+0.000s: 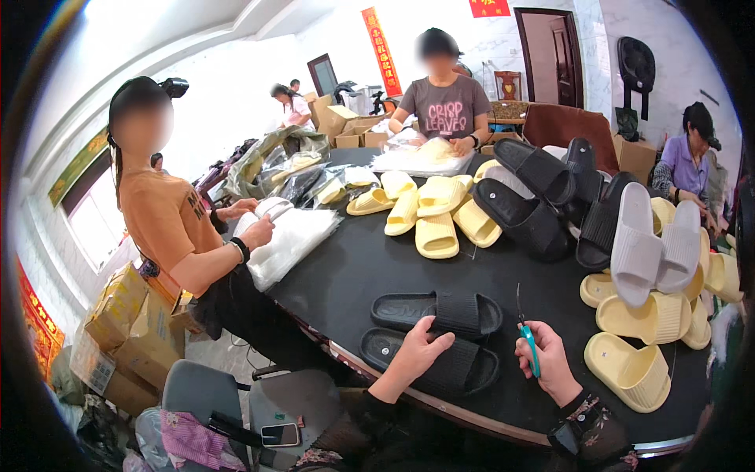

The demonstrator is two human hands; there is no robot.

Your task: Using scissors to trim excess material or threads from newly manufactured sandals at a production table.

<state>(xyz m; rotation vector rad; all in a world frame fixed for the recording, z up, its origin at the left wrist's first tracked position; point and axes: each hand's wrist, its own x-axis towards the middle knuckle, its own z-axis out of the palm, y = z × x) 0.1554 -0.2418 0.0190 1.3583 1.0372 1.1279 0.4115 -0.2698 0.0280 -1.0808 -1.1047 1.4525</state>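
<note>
A pair of black slide slippers lies side by side on the dark table in front of me: the farther slipper (468,312) and the nearer slipper (464,370). My left hand (413,354) is over the nearer one, thumb and fingers apart, grasping nothing. Whether it touches the slipper I cannot tell. To the right of the pair, my right hand (553,363) is closed round small teal-handled scissors (528,350), their thin metal tip pointing up and away from me. Close to that hand lies a pale yellow slipper (627,371).
Black slippers (523,220), grey slippers (638,240) and yellow slippers (436,216) are heaped across the table (377,267). A person at left handles clear bags (295,240); others work beyond the table and at right. A chair (291,405) with a phone (281,434) stands lower left.
</note>
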